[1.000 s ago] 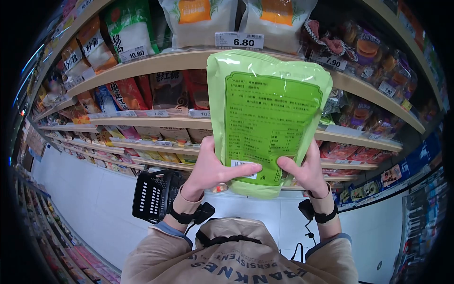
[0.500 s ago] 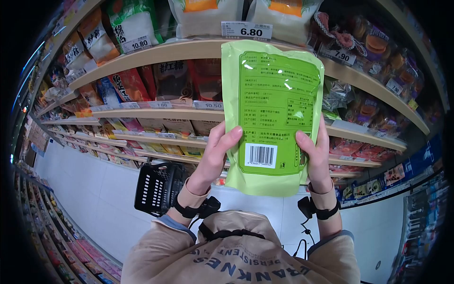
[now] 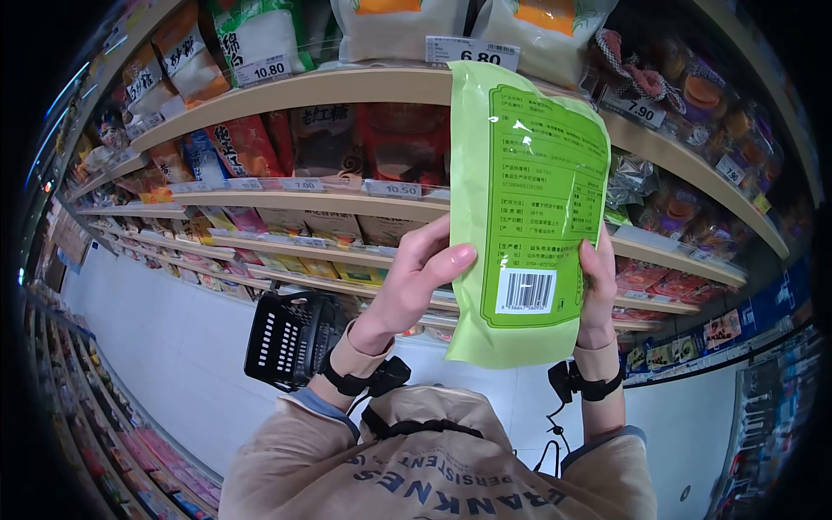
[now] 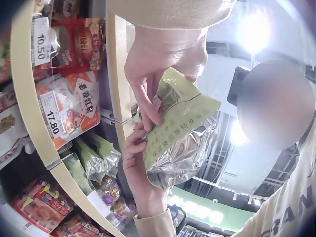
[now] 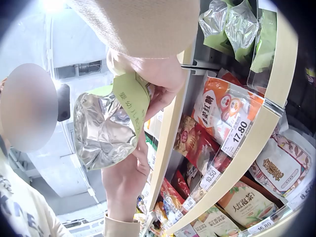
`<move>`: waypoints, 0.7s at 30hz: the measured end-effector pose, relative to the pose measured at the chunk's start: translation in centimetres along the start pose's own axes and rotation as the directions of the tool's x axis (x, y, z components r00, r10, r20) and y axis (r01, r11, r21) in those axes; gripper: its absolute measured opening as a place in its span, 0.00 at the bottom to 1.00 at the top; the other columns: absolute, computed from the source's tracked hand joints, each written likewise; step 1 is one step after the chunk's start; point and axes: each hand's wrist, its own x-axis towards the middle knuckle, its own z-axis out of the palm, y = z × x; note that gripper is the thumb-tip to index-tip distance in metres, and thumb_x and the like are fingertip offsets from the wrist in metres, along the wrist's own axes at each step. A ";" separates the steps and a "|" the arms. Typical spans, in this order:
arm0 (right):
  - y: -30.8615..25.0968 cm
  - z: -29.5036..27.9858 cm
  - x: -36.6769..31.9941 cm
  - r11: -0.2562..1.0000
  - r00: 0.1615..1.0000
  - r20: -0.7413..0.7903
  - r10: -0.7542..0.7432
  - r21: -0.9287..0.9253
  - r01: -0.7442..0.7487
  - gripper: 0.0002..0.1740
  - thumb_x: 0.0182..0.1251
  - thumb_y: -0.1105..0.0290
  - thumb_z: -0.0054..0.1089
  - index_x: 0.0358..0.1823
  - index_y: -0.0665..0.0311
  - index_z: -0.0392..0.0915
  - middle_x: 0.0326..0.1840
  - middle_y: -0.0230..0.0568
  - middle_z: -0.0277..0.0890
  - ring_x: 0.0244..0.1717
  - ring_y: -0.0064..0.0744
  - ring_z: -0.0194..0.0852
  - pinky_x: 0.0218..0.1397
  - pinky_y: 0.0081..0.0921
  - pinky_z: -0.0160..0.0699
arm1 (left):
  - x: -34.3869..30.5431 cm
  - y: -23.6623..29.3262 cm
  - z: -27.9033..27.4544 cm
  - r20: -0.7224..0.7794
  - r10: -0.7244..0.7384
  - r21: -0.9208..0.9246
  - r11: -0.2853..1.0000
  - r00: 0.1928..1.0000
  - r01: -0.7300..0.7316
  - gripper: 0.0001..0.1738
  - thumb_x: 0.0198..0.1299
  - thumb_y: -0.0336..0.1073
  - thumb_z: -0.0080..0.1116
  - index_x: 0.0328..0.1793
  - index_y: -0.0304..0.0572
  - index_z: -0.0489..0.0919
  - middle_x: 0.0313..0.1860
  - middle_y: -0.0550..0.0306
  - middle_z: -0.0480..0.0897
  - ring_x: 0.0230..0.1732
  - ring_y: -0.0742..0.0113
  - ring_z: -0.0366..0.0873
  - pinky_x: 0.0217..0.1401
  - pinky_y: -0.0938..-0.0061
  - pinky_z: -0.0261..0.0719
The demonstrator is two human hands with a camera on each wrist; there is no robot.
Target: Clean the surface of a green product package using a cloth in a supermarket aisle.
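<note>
Both hands hold up a light green food pouch [image 3: 529, 208], its printed back with a barcode facing me in the head view. My left hand [image 3: 429, 273] grips its left edge, thumb on the front and fingers going behind. On the right edge, my right hand [image 3: 598, 282] grips with the thumb in front, its other fingers mostly hidden. The pouch is turned somewhat, so its left side panel shows. From below, in the left wrist view, its crinkled silver base [image 4: 182, 153] is visible between the hands.
Curved shelves [image 3: 321, 87] with bagged sugar and price tags [image 3: 472, 54] stand right ahead. Behind the left forearm, a black shopping basket [image 3: 290, 338] is on the floor. More silver-based green pouches [image 5: 242, 24] sit on a shelf in the right wrist view. Another shelf row [image 3: 95, 416] runs along the left.
The thumbs have moved from the pouch's lower front out to its side edges. The pouch has shifted right in the head view and turned, bringing its left side panel into sight.
</note>
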 end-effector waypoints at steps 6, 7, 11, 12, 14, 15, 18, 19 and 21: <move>-0.3 0.2 -0.3 0.963 0.988 0.037 -0.151 -0.221 0.155 0.43 0.65 0.65 0.63 0.76 0.72 0.51 0.64 0.48 0.70 0.62 0.34 0.72 0.65 0.30 0.71 | -0.3 -0.7 -0.9 0.007 -0.040 0.039 0.998 0.999 0.039 0.25 0.75 0.45 0.43 0.56 0.24 0.78 0.44 0.51 0.84 0.45 0.72 0.75 0.52 0.76 0.72; -0.4 0.4 -0.4 0.934 0.973 0.047 -0.224 -0.276 0.228 0.46 0.63 0.64 0.65 0.76 0.72 0.50 0.65 0.49 0.68 0.62 0.35 0.71 0.65 0.31 0.71 | -0.2 -0.6 -0.8 0.009 -0.007 0.076 0.997 1.000 0.007 0.26 0.77 0.45 0.40 0.54 0.24 0.78 0.44 0.51 0.85 0.44 0.71 0.76 0.52 0.75 0.72; -0.3 -0.1 -1.0 0.874 0.948 0.080 -0.308 -0.369 0.315 0.54 0.58 0.63 0.71 0.77 0.72 0.43 0.67 0.50 0.63 0.65 0.39 0.67 0.66 0.35 0.70 | -0.2 -1.3 -0.7 -0.003 0.037 0.063 0.997 0.999 -0.037 0.29 0.79 0.47 0.36 0.52 0.23 0.78 0.43 0.50 0.85 0.43 0.70 0.76 0.51 0.75 0.72; -0.1 -0.2 -1.1 0.856 0.936 0.105 -0.336 -0.379 0.350 0.55 0.58 0.63 0.71 0.78 0.72 0.42 0.67 0.50 0.63 0.65 0.39 0.67 0.66 0.35 0.70 | -0.3 -1.5 -0.7 0.004 0.044 0.062 0.997 0.999 -0.044 0.29 0.79 0.47 0.36 0.52 0.23 0.78 0.43 0.50 0.85 0.43 0.70 0.76 0.51 0.75 0.72; 0.2 -0.2 -1.3 0.840 0.921 0.105 -0.376 -0.381 0.387 0.57 0.57 0.63 0.73 0.78 0.71 0.40 0.66 0.50 0.63 0.65 0.40 0.67 0.65 0.35 0.71 | -0.5 -2.0 -1.3 0.008 0.023 0.028 0.999 1.000 -0.024 0.28 0.79 0.46 0.36 0.52 0.24 0.78 0.43 0.50 0.85 0.43 0.70 0.76 0.49 0.75 0.72; 0.1 -0.1 -1.4 0.840 0.921 0.117 -0.370 -0.381 0.386 0.56 0.57 0.64 0.73 0.77 0.71 0.40 0.67 0.50 0.63 0.64 0.40 0.68 0.64 0.35 0.72 | -0.5 -2.2 -1.6 -0.005 0.014 0.049 0.999 1.000 -0.014 0.28 0.78 0.46 0.36 0.52 0.23 0.78 0.42 0.51 0.85 0.42 0.71 0.76 0.47 0.75 0.72; -0.3 0.5 -1.4 0.845 0.923 0.133 -0.360 -0.373 0.383 0.54 0.58 0.66 0.73 0.76 0.71 0.42 0.66 0.51 0.63 0.63 0.39 0.69 0.63 0.34 0.74 | -0.7 -2.0 -1.3 -0.021 0.029 -0.018 0.999 0.999 -0.029 0.29 0.78 0.47 0.36 0.54 0.23 0.78 0.45 0.50 0.85 0.44 0.70 0.78 0.49 0.75 0.72; -0.5 0.8 -1.5 0.853 0.927 0.135 -0.351 -0.363 0.376 0.52 0.58 0.68 0.72 0.76 0.71 0.43 0.66 0.51 0.64 0.62 0.39 0.70 0.62 0.34 0.75 | -0.6 -2.0 -1.2 -0.018 0.029 -0.019 0.999 0.999 -0.029 0.29 0.78 0.47 0.36 0.54 0.23 0.78 0.45 0.50 0.85 0.44 0.70 0.78 0.49 0.75 0.72; -1.4 1.9 -1.3 0.861 0.937 0.116 -0.330 -0.371 0.349 0.49 0.59 0.70 0.71 0.75 0.71 0.46 0.64 0.51 0.66 0.61 0.37 0.72 0.61 0.33 0.76 | -0.7 -2.1 -1.2 -0.063 -0.010 -0.157 0.988 0.998 0.000 0.29 0.79 0.47 0.37 0.58 0.23 0.77 0.50 0.48 0.84 0.50 0.69 0.80 0.54 0.75 0.73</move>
